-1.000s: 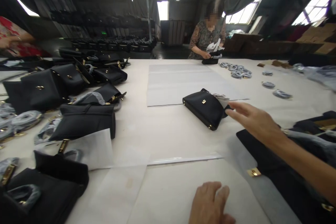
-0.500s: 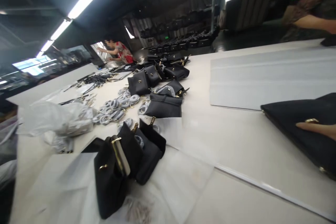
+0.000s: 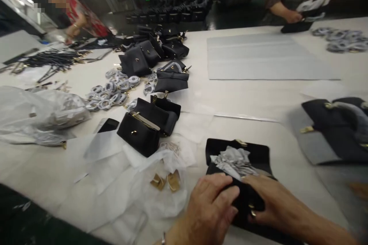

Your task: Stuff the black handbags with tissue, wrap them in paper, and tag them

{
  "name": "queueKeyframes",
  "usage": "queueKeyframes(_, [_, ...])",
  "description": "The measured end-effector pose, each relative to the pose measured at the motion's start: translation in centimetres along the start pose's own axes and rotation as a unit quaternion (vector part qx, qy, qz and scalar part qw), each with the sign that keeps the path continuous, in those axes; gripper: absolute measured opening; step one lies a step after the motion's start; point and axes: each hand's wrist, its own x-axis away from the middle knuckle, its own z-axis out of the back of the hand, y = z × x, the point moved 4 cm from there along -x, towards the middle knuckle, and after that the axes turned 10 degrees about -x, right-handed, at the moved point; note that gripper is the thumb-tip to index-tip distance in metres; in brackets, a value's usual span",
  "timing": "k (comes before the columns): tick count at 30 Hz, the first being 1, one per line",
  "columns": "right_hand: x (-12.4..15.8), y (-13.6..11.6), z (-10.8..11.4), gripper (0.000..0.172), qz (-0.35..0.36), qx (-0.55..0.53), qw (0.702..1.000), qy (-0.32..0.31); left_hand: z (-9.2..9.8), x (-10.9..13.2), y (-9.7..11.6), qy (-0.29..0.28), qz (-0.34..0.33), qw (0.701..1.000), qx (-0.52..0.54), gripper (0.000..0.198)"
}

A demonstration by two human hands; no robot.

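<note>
A small black handbag (image 3: 244, 157) lies open near the table's front edge, with crumpled grey stuffing paper (image 3: 234, 162) showing in its mouth. My left hand (image 3: 208, 210) is closed on the bag's front flap at its near left side. My right hand (image 3: 270, 204) grips the same flap from the right, fingers curled round its edge by a gold fitting. Two gold clasp pieces (image 3: 166, 181) lie on white tissue just left of my left hand.
Several black handbags (image 3: 149, 122) and wrapped chain coils (image 3: 110, 92) cover the table's left half. Another black bag on grey paper (image 3: 333, 130) lies at the right. Grey sheets (image 3: 264, 57) lie further back. One person works at the far left, another at the far right.
The view has swung back down to the table's near edge. The black bag my right hand reached for now lies in front of me, and both hands have closed on its flap.
</note>
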Motion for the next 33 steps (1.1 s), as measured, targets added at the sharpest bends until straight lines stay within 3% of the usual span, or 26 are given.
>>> queueKeyframes(2, [1.5, -2.5, -3.8, 0.048, -0.022, -0.037, 0.996, -0.073, -1.0, 0.5, 0.0, -0.025, -0.010, 0.999, -0.043, 0.051])
queueKeyframes(4, [2.2, -3.5, -5.0, 0.057, -0.046, -0.061, 0.993, -0.087, -3.0, 0.6, -0.7, -0.068, 0.000, 0.996, -0.060, 0.053])
queueKeyframes(7, [2.3, -3.4, -3.4, 0.046, -0.068, -0.107, 0.990, -0.062, -5.9, 0.3, -2.3, -0.088, 0.009, 0.992, -0.090, 0.042])
queueKeyframes(9, [1.4, -2.7, -1.7, 0.031, -0.082, -0.162, 0.983, -0.021, -7.2, -0.1, -3.3, -0.070, 0.021, 0.989, -0.127, 0.035])
queueKeyframes(12, [-1.0, -1.1, -1.3, 0.031, -0.122, -0.192, 0.973, 0.026, -8.3, -0.6, -4.5, -0.026, 0.046, 0.981, -0.188, 0.023])
queueKeyframes(17, [-4.3, 0.8, -4.3, 0.039, -0.125, -0.127, 0.984, -0.026, -9.7, -0.8, -5.8, -0.011, 0.038, 0.970, -0.239, 0.020])
queueKeyframes(24, [-2.0, -1.3, -3.8, 0.050, -0.128, -0.049, 0.986, -0.091, -10.0, -1.2, -6.2, -0.018, 0.039, 0.969, -0.242, 0.028])
queueKeyframes(26, [-1.4, -2.0, -4.4, 0.050, -0.126, 0.058, 0.990, -0.039, -9.8, -1.2, -6.0, -0.018, 0.048, 0.970, -0.237, 0.027])
queueKeyframes(29, [-0.4, -2.4, -6.0, 0.054, -0.081, 0.182, 0.975, 0.094, -9.4, -1.5, -5.4, -0.013, 0.048, 0.971, -0.236, 0.021])
queueKeyframes(31, [0.4, -1.6, -7.0, 0.052, -0.037, 0.177, 0.974, 0.138, -9.4, -1.7, -4.8, -0.002, 0.015, 0.974, -0.227, 0.024])
queueKeyframes(33, [0.9, 0.2, -7.8, 0.048, 0.002, 0.139, 0.981, 0.139, -9.8, -1.9, -4.6, -0.008, -0.012, 0.975, -0.221, 0.025])
